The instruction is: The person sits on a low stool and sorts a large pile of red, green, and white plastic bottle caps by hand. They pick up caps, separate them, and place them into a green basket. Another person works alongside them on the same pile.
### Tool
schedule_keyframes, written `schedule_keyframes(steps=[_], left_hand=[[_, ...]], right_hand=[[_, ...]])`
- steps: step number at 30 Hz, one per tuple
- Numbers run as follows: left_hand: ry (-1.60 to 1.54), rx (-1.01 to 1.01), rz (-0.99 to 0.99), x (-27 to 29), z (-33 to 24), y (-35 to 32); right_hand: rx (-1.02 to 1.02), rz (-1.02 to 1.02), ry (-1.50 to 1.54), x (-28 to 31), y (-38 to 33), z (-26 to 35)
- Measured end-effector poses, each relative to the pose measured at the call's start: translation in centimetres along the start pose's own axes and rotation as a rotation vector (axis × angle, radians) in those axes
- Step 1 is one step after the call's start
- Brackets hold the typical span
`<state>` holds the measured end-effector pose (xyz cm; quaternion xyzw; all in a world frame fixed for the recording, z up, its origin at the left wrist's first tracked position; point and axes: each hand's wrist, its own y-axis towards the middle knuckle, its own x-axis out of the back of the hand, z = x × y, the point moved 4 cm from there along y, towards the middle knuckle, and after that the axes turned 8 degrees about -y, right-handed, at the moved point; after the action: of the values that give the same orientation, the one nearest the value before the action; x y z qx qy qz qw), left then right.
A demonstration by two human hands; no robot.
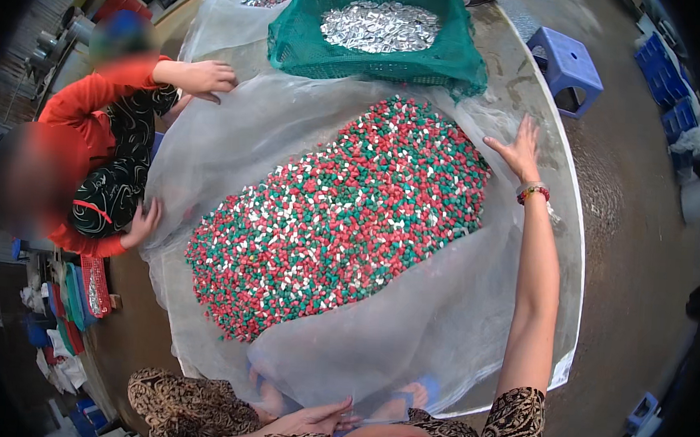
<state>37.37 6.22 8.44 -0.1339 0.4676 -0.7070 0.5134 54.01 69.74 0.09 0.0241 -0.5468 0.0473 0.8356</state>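
Spreading over the round table (566, 256), a translucent mesh sheet (407, 334) carries a heap of red, green and white pieces (342, 218); right of the heap, the right hand (521, 149) lies open, fingers splayed, on the sheet; below the heap, the left hand (318, 417) pinches the sheet's near edge; beyond the heap stands a green basket (376, 56) of silvery pieces; left of it, another person's hands (206, 76) press the sheet.

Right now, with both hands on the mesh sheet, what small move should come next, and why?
Probably draw the right hand inward, gathering the white mesh sheet toward the red, green and white pieces. That hand lies open and flat on the far edge, the left hand rests on the near edge, and the heap sits close to the right side.
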Motion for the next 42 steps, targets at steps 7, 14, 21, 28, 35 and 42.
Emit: schedule_keyframes(steps=[7, 14, 21, 28, 35, 42], left_hand=[[0.206, -0.110, 0.191, 4.5, -1.2, 2.5], [0.006, 0.011, -0.529, 7.7, -2.2, 8.1], [-0.176, -0.343, -0.279, 6.3, -2.9, 5.1], [-0.519, -0.271, -0.487, 7.4, 0.1, 1.7], [-0.290, -0.283, -0.174, 1.6, -3.8, 10.2], [-0.592, -0.482, -0.403, 4.1, -0.8, 8.4]], right_hand=[[-0.269, 0.242, -0.198, -5.3, 5.3, -1.6], [0.061, -0.218, 0.605, 2.1, 2.1, 8.8], [0.925, -0.244, 0.423, 15.4, -15.9, 18.0], [0.406, 0.227, 1.278, 16.4, -23.8, 15.8], [0.208, 0.573, 1.908, 15.2, -39.6, 11.8], [-0.729, -0.180, 1.151, 27.9, -45.6, 4.1]])
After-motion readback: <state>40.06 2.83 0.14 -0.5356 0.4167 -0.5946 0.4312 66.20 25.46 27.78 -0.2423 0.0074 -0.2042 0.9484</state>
